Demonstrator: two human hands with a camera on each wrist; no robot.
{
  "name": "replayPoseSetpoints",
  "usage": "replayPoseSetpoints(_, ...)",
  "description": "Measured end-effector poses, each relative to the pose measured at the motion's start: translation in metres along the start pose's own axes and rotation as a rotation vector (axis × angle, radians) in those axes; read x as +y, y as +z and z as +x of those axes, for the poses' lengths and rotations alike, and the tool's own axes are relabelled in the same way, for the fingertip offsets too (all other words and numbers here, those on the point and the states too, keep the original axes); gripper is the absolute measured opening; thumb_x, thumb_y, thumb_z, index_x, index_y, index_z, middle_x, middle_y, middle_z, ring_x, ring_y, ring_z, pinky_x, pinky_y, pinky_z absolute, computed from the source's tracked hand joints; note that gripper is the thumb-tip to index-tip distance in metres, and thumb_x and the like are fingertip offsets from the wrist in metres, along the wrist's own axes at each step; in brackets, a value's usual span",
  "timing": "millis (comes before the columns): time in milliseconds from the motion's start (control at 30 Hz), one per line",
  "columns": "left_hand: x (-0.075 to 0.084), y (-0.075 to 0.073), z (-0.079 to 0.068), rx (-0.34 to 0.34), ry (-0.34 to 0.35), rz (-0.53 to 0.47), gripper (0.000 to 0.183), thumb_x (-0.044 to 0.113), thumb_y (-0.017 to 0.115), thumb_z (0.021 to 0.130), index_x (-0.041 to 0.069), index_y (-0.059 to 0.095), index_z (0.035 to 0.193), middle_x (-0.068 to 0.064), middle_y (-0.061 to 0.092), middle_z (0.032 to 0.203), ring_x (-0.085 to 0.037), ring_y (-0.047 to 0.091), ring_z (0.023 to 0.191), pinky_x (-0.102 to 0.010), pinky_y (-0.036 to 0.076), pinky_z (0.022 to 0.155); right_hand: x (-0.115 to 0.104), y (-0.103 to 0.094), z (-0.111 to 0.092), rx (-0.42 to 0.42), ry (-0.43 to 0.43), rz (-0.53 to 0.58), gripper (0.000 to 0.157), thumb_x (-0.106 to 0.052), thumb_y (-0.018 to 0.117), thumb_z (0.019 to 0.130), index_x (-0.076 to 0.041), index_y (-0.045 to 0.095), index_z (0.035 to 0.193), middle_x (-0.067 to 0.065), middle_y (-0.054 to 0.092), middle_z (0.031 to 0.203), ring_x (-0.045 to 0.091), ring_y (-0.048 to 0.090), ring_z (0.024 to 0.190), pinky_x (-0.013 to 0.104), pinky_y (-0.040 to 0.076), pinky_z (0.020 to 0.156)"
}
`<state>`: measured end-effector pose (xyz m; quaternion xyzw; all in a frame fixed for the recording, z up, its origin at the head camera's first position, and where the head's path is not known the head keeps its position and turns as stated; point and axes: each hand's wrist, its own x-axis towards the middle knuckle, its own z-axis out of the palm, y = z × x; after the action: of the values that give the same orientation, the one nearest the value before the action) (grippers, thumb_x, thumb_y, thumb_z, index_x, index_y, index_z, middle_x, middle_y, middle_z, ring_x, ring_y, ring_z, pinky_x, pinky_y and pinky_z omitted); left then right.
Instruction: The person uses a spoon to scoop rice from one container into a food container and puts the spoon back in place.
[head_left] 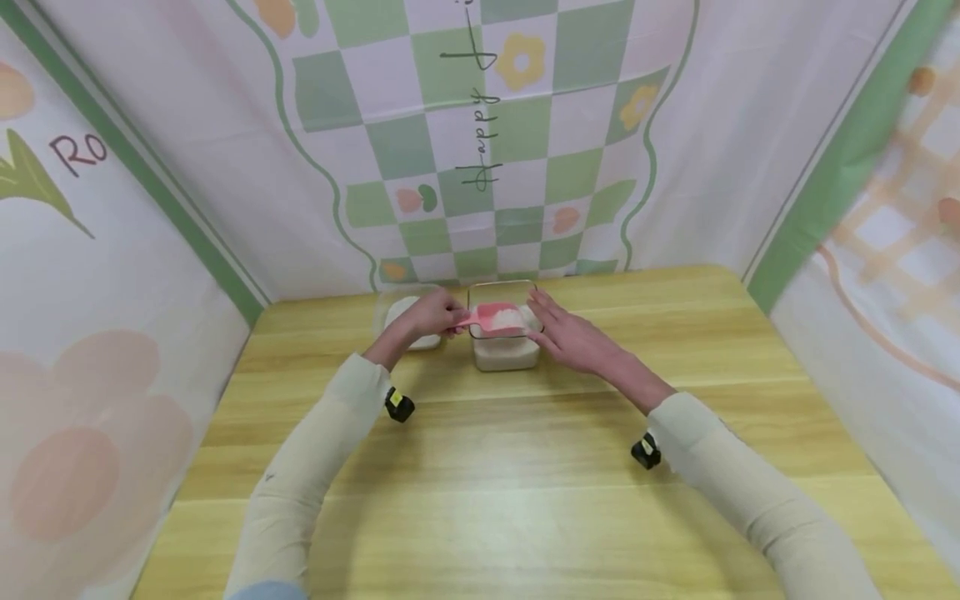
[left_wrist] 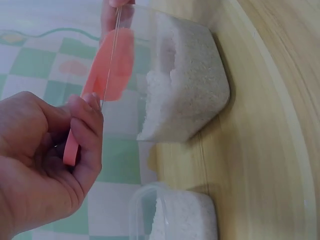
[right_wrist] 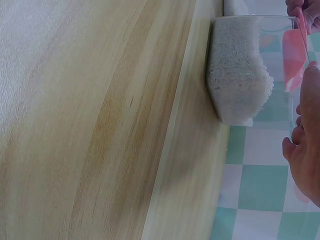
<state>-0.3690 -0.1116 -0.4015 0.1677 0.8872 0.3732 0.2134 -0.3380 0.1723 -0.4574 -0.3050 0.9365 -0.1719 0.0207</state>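
Note:
My left hand grips the handle of a pink scoop, and white rice lies in its bowl. The scoop is at the mouth of a clear square container, level with its rim. Rice fills the lower part of that container, its surface uneven. Fingers extended, my right hand rests at the container's right rim. In the right wrist view that hand is partly cut off by the frame edge. Left of the container, partly behind my left hand, stands a second clear container with rice in it.
Both containers stand near the back edge of a wooden table. Behind them hangs a green-and-white checked cloth, with more printed fabric at both sides. Small black cameras are worn at the wrists.

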Motion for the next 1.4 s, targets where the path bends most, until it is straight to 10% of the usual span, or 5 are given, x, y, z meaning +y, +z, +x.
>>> replayPoseSetpoints(600,-0.022,-0.012,-0.024,0.001,0.021,-0.249,0.03,0.01,0.05,0.104,-0.005,0.067,0.085,-0.016,0.066,0.078,-0.018,0.063,0.066,-0.019,0.052,0.059,0.001,0.002,0.001,0.015,-0.021,-0.019,0.066,-0.038,0.039,0.108,0.004,0.021,0.156,0.02,0.01,0.167,0.036,0.019,0.153,0.053,0.035,0.116)
replayPoseSetpoints(1033,-0.046,-0.027,-0.045,0.091,0.012,-0.212,0.03,0.011,0.05,0.104,-0.007,0.07,0.093,-0.017,0.068,0.082,-0.016,0.065,0.068,-0.034,0.06,0.072,0.001,0.001,0.001,0.004,-0.017,-0.012,0.067,-0.039,0.037,0.108,0.004,0.018,0.156,0.023,0.01,0.166,0.037,0.015,0.153,0.054,0.033,0.117)
replayPoseSetpoints(1400,-0.061,-0.04,-0.065,0.16,-0.063,-0.186,0.03,0.009,0.05,0.104,-0.016,0.066,0.106,-0.024,0.069,0.09,-0.008,0.064,0.067,-0.023,0.059,0.069,0.0,-0.001,0.0,-0.001,-0.017,-0.003,0.067,-0.038,0.037,0.108,0.002,0.016,0.157,0.02,0.007,0.166,0.036,0.015,0.153,0.053,0.032,0.118)
